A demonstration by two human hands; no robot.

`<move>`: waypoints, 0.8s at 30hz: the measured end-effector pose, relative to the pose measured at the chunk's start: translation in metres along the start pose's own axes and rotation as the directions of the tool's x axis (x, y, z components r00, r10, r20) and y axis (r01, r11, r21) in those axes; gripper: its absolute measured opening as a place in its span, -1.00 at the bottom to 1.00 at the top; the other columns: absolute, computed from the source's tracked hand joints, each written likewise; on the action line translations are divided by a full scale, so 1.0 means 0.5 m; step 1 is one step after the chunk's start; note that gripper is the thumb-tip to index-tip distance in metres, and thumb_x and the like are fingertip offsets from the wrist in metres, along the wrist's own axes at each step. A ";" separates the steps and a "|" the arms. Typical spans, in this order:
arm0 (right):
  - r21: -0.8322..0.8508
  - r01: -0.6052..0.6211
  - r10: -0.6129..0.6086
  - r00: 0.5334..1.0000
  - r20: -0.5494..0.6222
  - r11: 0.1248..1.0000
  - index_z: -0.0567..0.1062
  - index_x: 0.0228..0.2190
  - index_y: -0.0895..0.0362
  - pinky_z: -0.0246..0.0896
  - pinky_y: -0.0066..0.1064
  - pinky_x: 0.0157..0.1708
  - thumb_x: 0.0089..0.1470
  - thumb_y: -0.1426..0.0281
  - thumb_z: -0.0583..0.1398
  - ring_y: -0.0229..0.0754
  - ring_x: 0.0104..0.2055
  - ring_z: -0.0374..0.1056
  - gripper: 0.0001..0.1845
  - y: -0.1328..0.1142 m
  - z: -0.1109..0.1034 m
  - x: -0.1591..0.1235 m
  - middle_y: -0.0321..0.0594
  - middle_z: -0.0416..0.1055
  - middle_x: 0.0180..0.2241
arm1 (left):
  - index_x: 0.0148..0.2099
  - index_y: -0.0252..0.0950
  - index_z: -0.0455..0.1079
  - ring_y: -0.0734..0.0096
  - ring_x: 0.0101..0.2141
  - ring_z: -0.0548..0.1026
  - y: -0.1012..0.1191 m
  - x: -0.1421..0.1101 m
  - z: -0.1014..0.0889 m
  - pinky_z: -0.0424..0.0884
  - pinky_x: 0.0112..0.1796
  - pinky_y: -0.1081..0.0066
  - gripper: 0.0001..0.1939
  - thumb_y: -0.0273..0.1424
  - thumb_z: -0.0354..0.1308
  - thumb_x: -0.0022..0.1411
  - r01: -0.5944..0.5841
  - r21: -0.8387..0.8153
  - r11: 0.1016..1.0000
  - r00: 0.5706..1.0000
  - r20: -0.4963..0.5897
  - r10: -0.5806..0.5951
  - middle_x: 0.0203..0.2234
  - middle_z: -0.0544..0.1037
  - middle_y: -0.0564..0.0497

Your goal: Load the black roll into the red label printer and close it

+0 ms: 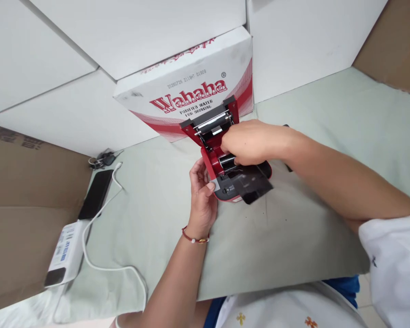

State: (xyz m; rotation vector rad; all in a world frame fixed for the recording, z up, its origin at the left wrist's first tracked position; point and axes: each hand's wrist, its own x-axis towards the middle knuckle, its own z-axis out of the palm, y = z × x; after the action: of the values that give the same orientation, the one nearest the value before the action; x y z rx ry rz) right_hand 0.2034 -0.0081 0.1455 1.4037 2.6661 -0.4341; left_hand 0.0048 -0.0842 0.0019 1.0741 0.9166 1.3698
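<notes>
A red and black machine [207, 159] stands on the cloth-covered table with its hinged lid [210, 123] raised, showing metal rollers inside. My left hand [203, 191] grips its left side, thumb on the front corner and fingers around the side wall. My right hand [251, 142] reaches into the opened body from the right. Its fingers are curled down beside a dark shiny roller [227, 162], and their tips are hidden, so what they pinch cannot be seen. A glossy black strip of film [253, 184] hangs out over the front of the machine.
Behind the machine stands a white and red Wahaha water carton [191, 86] against white boxes [140, 36]. At left lie keys [104, 159], a black phone-like slab [95, 195], a white box-shaped device [66, 250] and a white cable [104, 267]. Brown cardboard [37, 182] borders the left side.
</notes>
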 end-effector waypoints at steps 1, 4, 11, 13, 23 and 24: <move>-0.008 -0.001 0.001 1.000 0.016 1.000 0.76 -0.18 0.14 0.32 -0.28 -0.23 0.19 0.52 0.38 -0.01 -0.18 0.61 -0.83 0.004 -0.015 -0.017 -0.10 0.70 -0.25 | 0.31 0.05 0.54 -0.01 0.44 0.42 0.000 0.000 0.000 0.47 0.38 0.09 -0.27 0.05 0.58 0.15 -0.003 -0.004 1.000 1.000 -0.001 0.003 0.40 0.50 -0.01; 0.045 0.054 -0.052 0.997 -0.053 0.998 0.78 -0.06 0.12 0.37 -0.30 -0.09 0.34 0.33 0.38 -0.11 -0.10 0.61 -0.79 0.041 -0.066 -0.078 -0.27 0.71 -0.19 | 0.31 0.05 0.53 -0.01 0.46 0.40 -0.001 0.000 -0.001 0.44 0.42 0.08 -0.27 0.02 0.59 0.15 -0.007 -0.016 1.000 1.000 0.003 0.007 0.42 0.49 0.00; 0.141 -0.045 0.066 0.986 -0.155 0.989 0.80 0.01 0.08 0.44 -0.20 0.05 0.34 0.01 0.42 -0.01 0.05 0.63 -0.56 0.220 -0.077 -0.098 -0.24 0.73 -0.06 | 0.34 0.06 0.49 -0.02 0.44 0.42 -0.004 0.003 -0.008 0.48 0.38 0.07 -0.27 0.04 0.56 0.20 -0.001 0.013 1.000 1.000 0.030 0.001 0.43 0.47 -0.01; 0.057 -0.121 0.125 0.990 -0.070 0.991 0.80 -0.07 0.09 0.45 -0.18 0.02 0.30 0.11 0.46 0.04 0.03 0.63 -0.66 0.231 -0.050 -0.067 -0.23 0.73 -0.12 | 0.33 0.05 0.50 -0.01 0.42 0.44 -0.002 0.002 -0.006 0.51 0.34 0.09 -0.26 0.04 0.57 0.17 0.001 0.009 1.000 1.000 0.016 -0.001 0.41 0.48 -0.01; 0.068 -0.387 0.382 0.921 0.079 0.919 0.75 0.17 0.06 0.46 -0.21 -0.09 0.28 0.38 0.39 -0.01 -0.16 0.64 -0.55 0.247 -0.065 -0.025 -0.18 0.75 -0.14 | 0.27 0.02 0.56 -0.01 0.42 0.41 0.004 0.007 0.004 0.54 0.32 0.11 -0.20 0.03 0.65 0.01 0.052 -0.036 0.998 0.998 -0.042 -0.054 0.38 0.52 -0.03; 0.047 -0.401 0.394 0.912 0.112 0.915 0.77 0.13 0.08 0.46 -0.21 -0.07 0.25 0.39 0.41 0.01 -0.15 0.64 -0.58 0.263 -0.066 -0.029 -0.17 0.75 -0.15 | 0.27 0.02 0.56 -0.01 0.42 0.41 0.003 0.008 0.004 0.53 0.32 0.11 -0.19 0.04 0.65 0.00 0.055 -0.037 0.998 0.997 -0.046 -0.057 0.37 0.52 -0.03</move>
State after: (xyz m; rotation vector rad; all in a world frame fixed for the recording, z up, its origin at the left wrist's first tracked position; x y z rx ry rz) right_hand 0.3211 0.0606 0.1530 1.8355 2.2221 -0.5391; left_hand 0.0064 -0.0804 0.0043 0.9858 0.9461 1.3653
